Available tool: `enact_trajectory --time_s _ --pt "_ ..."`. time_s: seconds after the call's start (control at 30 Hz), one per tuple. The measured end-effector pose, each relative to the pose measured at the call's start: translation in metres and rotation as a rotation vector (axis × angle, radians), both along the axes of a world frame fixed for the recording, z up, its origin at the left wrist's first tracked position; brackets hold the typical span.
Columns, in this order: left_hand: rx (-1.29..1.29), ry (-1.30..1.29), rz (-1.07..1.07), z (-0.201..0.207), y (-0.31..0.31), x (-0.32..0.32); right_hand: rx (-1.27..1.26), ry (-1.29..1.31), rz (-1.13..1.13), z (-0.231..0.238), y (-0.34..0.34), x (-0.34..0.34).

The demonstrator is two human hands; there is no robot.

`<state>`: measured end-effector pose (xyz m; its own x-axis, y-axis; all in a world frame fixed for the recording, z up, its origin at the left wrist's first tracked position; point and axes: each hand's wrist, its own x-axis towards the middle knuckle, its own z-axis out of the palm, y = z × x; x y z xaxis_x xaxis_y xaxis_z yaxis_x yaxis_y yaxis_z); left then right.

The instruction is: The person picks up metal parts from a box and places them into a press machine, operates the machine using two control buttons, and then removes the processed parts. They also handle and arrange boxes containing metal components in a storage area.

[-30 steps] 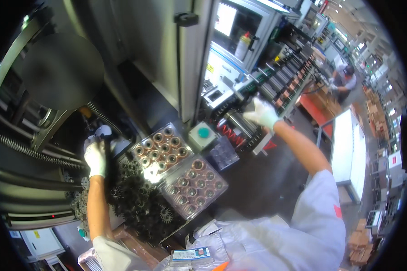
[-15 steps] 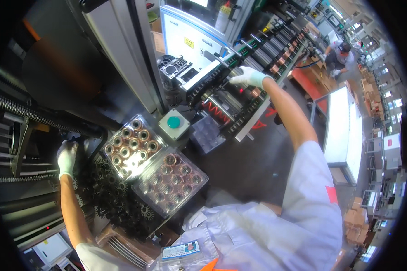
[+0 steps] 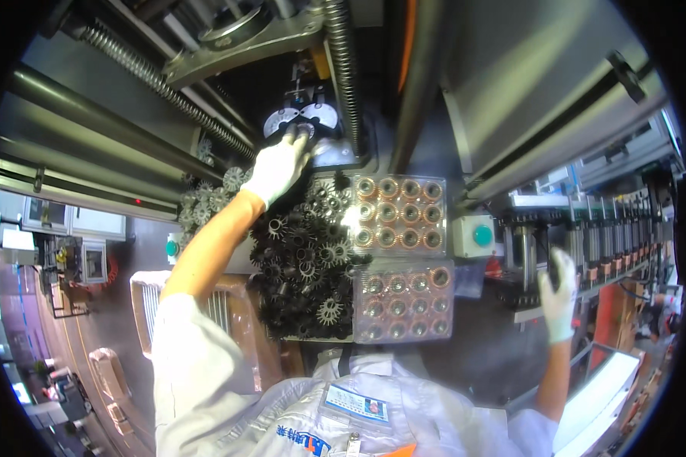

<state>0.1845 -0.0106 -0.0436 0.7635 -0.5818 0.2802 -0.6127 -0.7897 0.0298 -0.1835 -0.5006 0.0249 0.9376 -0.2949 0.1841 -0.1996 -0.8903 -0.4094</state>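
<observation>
My left hand (image 3: pixel 277 169), in a white glove, reaches into the press with its fingertips at a small ring-shaped metal part (image 3: pixel 306 130). Two rounded silver plates (image 3: pixel 318 116) of the fixture flank that spot; the fingers partly cover the part. Well to the right, my white-gloved right hand (image 3: pixel 559 301) is beside the conveyor (image 3: pixel 537 286), fingers and thumb apart around a dark gap. Upright grey cylinders (image 3: pixel 587 244) with copper-coloured lower parts line the conveyor. Below my left hand lies a heap of dark toothed parts (image 3: pixel 305 259).
Two clear trays of copper rings, an upper tray (image 3: pixel 400 215) and a lower tray (image 3: pixel 404 301), lie right of the heap. A green button box (image 3: pixel 473 236) stands beside them. Coil springs (image 3: pixel 343 68) and bars (image 3: pixel 122 129) surround the press. A wrapped brown chair (image 3: pixel 240 324) stands lower left.
The view has swung left toward the press. My left hand has come in to the fixture between the silver plates. My right hand has drawn back from over the conveyor.
</observation>
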Motion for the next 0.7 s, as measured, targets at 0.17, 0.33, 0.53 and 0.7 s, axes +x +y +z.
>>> enact_trajectory --time_s 0.17,0.33,0.53,0.7 --pt "0.080 -0.068 0.061 -0.007 -0.020 -0.006 0.103 -0.042 0.180 0.013 0.090 0.035" --pt "0.098 0.075 -0.023 0.001 -0.005 -0.001 0.057 -0.071 0.453 0.029 0.169 0.066" --pt "0.209 0.080 -0.124 0.016 -0.002 0.007 0.117 -0.009 0.479 0.023 0.190 0.035" --pt "0.109 0.062 0.002 0.007 -0.007 -0.006 0.132 0.035 0.431 0.020 0.191 0.027"
